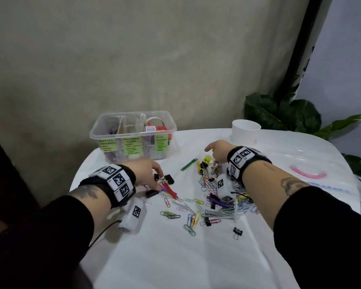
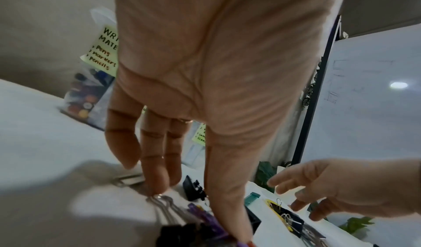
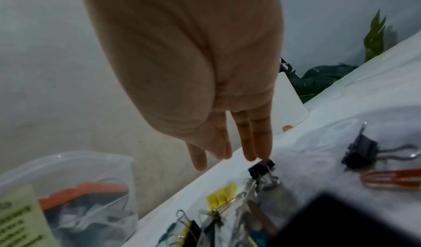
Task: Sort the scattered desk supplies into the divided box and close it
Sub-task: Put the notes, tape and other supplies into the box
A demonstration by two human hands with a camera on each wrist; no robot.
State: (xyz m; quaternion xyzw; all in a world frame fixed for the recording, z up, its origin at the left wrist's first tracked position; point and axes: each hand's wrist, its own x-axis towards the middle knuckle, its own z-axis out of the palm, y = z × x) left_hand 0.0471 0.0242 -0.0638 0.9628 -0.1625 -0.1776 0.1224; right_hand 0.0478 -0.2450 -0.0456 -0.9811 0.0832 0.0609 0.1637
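Note:
The clear divided box [image 1: 133, 134] with green labels stands open at the table's back left. Coloured paper clips [image 1: 192, 220] and black binder clips [image 1: 238, 231] lie scattered on the white cloth. My left hand [image 1: 154, 181] hovers low over black binder clips [image 1: 168, 179] and a red strip [image 1: 171, 191]. Its straight fingers [image 2: 157, 178] touch a clip's wire handles [image 2: 164, 204], and the thumb rests by a purple strip [image 2: 205, 218]. My right hand [image 1: 212, 153] reaches with straight fingers [image 3: 257, 148] just above a small black binder clip [image 3: 262, 169], holding nothing.
A white cup [image 1: 246, 130] stands behind my right hand. To the far right lies a pink curved piece [image 1: 306, 174]. A green fastener strip [image 1: 189, 164] lies between the hands. Leafy plants [image 1: 279, 115] stand past the table's right edge, and a wall is behind the box.

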